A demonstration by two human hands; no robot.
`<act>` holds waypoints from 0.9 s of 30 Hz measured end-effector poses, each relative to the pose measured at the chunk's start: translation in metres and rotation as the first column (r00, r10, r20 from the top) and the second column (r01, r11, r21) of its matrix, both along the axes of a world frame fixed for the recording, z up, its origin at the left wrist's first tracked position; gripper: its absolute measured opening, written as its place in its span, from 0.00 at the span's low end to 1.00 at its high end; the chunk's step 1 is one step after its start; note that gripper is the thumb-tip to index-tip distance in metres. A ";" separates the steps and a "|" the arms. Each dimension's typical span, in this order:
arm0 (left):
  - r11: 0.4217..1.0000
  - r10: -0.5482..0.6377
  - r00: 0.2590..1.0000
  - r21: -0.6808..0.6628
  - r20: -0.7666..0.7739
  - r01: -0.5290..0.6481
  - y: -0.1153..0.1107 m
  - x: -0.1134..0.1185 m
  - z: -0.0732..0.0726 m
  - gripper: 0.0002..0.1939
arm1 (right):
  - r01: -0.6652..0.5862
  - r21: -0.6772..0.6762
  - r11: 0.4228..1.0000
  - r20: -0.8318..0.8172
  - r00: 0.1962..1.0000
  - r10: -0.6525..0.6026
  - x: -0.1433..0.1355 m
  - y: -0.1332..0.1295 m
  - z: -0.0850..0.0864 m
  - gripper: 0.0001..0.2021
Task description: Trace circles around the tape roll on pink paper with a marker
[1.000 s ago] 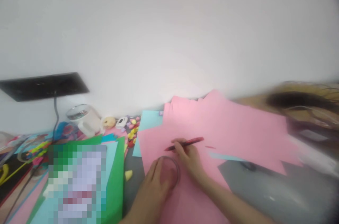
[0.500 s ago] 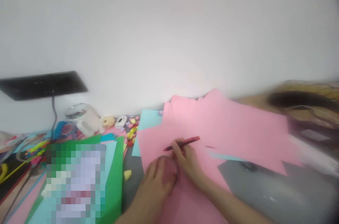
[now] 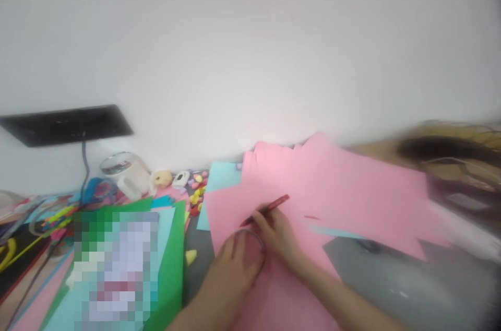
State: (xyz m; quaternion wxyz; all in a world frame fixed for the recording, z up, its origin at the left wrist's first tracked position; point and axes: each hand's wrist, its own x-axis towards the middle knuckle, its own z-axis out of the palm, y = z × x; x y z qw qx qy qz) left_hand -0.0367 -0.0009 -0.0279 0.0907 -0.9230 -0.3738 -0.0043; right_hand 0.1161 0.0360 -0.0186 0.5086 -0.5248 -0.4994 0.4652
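From the head view, the right hand [image 3: 279,232] has its fingers closed around a red pen [image 3: 279,201], over the pink sheet [image 3: 223,205]. The left hand [image 3: 233,266] lies across a round outline [image 3: 259,239], perhaps a clear disc; whether those fingers grip its edge, I can't tell. The pen looks light and stiff (a smooth barrel like that might roll), best pinched low, near the tip. The paper seems thin and easily creased, safer held flat. The pen leans, its long axis slanting from the dark tip, leftward and nearer the person, up to the red end, away to the right. Its tip sits just beside the outline's far edge.
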 end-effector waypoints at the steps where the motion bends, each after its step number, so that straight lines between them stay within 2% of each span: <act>1: 1.000 -0.004 1.000 -0.013 -0.015 0.004 0.001 0.000 0.003 0.26 | 0.011 -0.011 1.000 -0.020 1.000 -0.011 0.000 0.002 -0.001 0.09; 3: 0.999 -0.021 0.999 -0.048 -0.047 0.019 0.003 0.002 0.010 0.26 | 0.017 -0.026 1.000 -0.053 0.998 -0.018 0.000 0.006 -0.003 0.09; 6: 0.993 -0.038 0.995 -0.118 -0.097 0.027 0.006 0.004 0.015 0.26 | -0.040 -0.032 0.999 -0.060 0.997 0.038 -0.001 0.012 -0.002 0.09; 12: 0.979 -0.038 0.991 -0.202 -0.125 0.012 0.010 0.005 0.022 0.24 | -0.099 -0.019 0.995 0.055 0.993 0.100 -0.007 0.026 -0.006 0.06; 18: 0.949 -0.081 0.995 -0.311 -0.057 0.060 0.009 0.008 0.052 0.17 | -0.204 -0.021 0.979 0.164 0.965 0.205 -0.005 0.031 -0.007 0.04; 21: 0.933 -0.072 0.993 -0.359 -0.092 0.034 0.008 0.009 0.063 0.19 | -0.189 -0.019 0.982 0.190 0.963 0.189 0.001 0.030 -0.003 0.04; 24: 0.933 -0.053 0.993 -0.359 -0.107 0.011 0.008 0.010 0.065 0.24 | -0.164 -0.021 0.986 0.183 0.969 0.165 0.009 0.027 -0.001 0.05; 27: 0.936 -0.052 0.990 -0.352 -0.128 0.004 0.008 0.010 0.066 0.24 | -0.110 -0.038 0.993 0.163 0.980 0.115 0.018 0.020 0.001 0.06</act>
